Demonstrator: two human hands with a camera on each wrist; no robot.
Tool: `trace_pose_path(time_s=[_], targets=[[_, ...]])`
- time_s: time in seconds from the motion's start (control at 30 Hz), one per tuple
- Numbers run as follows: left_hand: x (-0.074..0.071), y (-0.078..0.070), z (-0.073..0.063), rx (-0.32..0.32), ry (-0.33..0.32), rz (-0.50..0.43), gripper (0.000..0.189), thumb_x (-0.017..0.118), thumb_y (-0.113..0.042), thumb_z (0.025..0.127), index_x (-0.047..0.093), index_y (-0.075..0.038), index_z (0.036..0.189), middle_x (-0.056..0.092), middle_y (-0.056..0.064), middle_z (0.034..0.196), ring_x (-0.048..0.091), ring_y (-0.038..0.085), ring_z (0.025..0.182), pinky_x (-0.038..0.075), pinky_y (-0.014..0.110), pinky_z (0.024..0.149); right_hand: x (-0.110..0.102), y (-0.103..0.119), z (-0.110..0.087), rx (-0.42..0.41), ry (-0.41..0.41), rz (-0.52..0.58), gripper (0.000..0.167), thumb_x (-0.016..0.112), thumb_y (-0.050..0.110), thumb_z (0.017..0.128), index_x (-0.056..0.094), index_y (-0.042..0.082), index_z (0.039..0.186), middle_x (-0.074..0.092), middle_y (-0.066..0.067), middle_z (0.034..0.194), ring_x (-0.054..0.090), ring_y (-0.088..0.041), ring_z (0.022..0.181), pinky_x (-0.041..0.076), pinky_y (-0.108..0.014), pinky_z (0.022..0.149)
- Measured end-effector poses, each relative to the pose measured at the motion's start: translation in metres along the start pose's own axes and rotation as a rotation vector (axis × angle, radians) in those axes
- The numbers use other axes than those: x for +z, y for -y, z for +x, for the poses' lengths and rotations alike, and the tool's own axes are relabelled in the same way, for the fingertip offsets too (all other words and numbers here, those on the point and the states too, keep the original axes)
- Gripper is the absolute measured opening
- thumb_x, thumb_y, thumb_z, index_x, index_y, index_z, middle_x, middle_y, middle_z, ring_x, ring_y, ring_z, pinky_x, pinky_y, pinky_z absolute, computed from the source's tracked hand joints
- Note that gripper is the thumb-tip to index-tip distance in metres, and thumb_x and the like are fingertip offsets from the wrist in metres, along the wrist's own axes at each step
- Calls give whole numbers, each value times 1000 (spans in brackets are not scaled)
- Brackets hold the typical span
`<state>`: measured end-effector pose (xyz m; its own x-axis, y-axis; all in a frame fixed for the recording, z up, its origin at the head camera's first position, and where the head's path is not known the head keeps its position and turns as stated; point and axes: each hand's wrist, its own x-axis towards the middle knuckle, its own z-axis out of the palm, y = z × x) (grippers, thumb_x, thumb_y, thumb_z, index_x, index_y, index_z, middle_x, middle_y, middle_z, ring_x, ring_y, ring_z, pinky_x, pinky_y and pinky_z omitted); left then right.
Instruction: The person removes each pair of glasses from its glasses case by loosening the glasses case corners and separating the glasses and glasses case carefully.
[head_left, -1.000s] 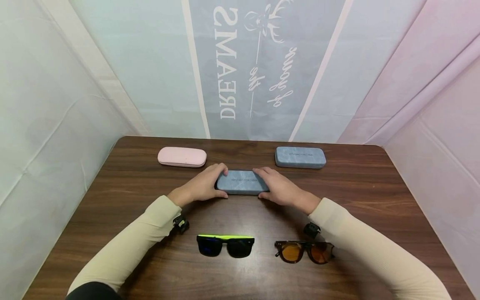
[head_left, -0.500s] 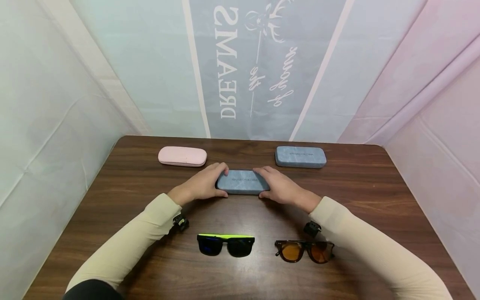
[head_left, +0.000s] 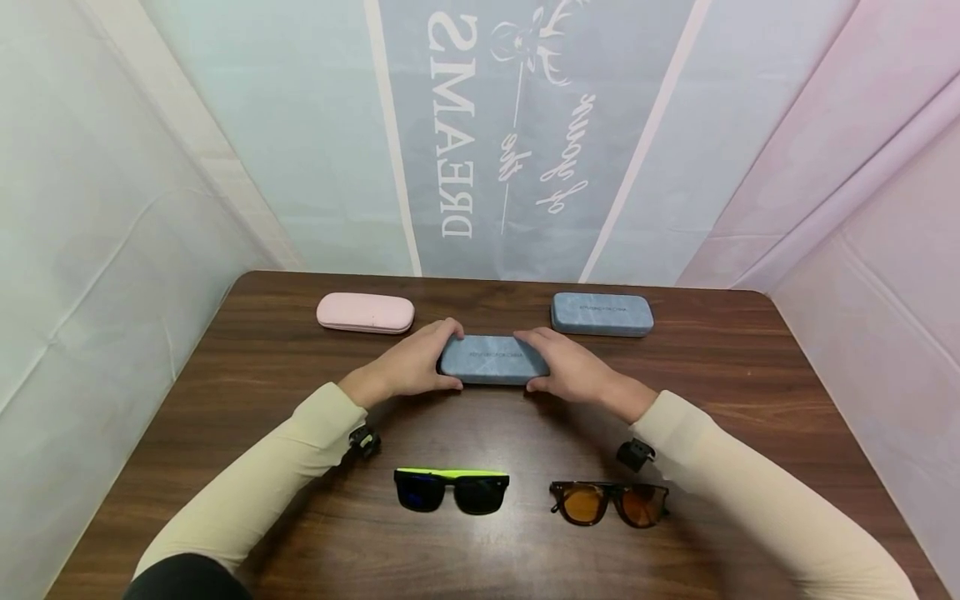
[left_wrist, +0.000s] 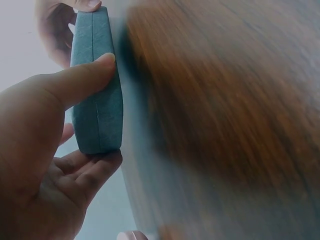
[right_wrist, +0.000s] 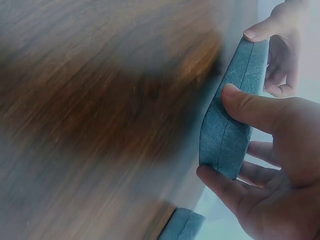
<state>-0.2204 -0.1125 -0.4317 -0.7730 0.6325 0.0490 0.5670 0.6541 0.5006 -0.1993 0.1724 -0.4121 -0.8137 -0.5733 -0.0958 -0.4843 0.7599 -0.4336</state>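
Note:
A blue-grey glasses case (head_left: 493, 360) with small dark lettering on its lid is held at both ends, close over the brown table. My left hand (head_left: 411, 360) grips its left end, thumb along the near side and fingers at the end and far side. At the right end my right hand (head_left: 573, 367) holds it the same way. Both wrist views show the case (left_wrist: 97, 120) closed, its seam running along the side under each thumb. Nearer the front lie black sunglasses (head_left: 452, 492) with a bright green top edge. Amber-lensed glasses (head_left: 609, 503) lie right of them.
At the back left of the wooden table (head_left: 750, 433) sits a pink glasses case (head_left: 365, 312). A second blue-grey glasses case (head_left: 602, 314) stands at the back right, close beyond my right hand. Hanging printed cloth (head_left: 495, 167) rises behind the table's far edge.
Both hands have shifted the held glasses case slightly to the right and a little farther back or up. The glasses and the other cases have stayed in place.

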Motion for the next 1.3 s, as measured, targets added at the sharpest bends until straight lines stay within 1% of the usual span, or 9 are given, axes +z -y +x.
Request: trace_pose_path(time_s=[0.17, 0.37, 0.6, 0.8, 1.0, 1.13, 1.3], targets=[[0, -4, 4, 21, 9, 17, 70, 87, -30, 84, 49, -7, 137, 56, 13, 130, 55, 24, 120, 45, 41, 103, -4, -5, -4, -7, -7, -4, 82, 83, 18, 88, 39, 1, 154, 46, -21, 150, 47, -35, 136, 44, -51, 105], [3, -9, 9, 28, 34, 34, 71, 84, -32, 86, 48, -7, 142, 55, 13, 135, 55, 25, 123, 45, 41, 105, -10, -10, -10, 1, -9, -7, 82, 84, 18, 87, 40, 2, 154, 46, -21, 150, 47, -36, 136, 44, -52, 105], [5, -20, 21, 55, 50, 67, 74, 85, -36, 85, 48, -8, 143, 56, 12, 134, 57, 24, 122, 46, 40, 104, -18, -23, -19, 17, 8, -2, 82, 84, 17, 86, 40, 1, 154, 43, -22, 153, 42, -40, 140, 40, -55, 108], [10, -30, 27, 64, 63, 81, 76, 84, -38, 85, 47, -7, 143, 56, 12, 136, 57, 24, 122, 47, 40, 103, -24, -33, -26, 14, 22, 3, 81, 84, 15, 86, 41, 1, 153, 43, -23, 153, 39, -42, 142, 38, -58, 109], [18, -36, 31, 79, 63, 107, 77, 81, -42, 87, 46, -7, 146, 54, 12, 138, 56, 24, 124, 47, 39, 102, -25, -43, -33, -8, 10, 7, 81, 85, 17, 85, 42, 1, 153, 44, -22, 153, 40, -42, 141, 39, -58, 108], [22, -42, 34, 79, 74, 126, 77, 80, -43, 88, 45, -7, 147, 55, 13, 137, 56, 24, 123, 48, 39, 101, -27, -48, -39, -24, 3, 8, 80, 85, 17, 85, 43, 0, 152, 46, -22, 152, 41, -41, 140, 40, -58, 107], [25, -50, 40, 80, 82, 158, 77, 79, -45, 88, 45, -7, 146, 56, 12, 136, 57, 23, 121, 49, 37, 100, -29, -53, -46, -17, 3, 17, 80, 85, 14, 84, 44, -1, 151, 46, -24, 151, 41, -43, 139, 40, -59, 106]])
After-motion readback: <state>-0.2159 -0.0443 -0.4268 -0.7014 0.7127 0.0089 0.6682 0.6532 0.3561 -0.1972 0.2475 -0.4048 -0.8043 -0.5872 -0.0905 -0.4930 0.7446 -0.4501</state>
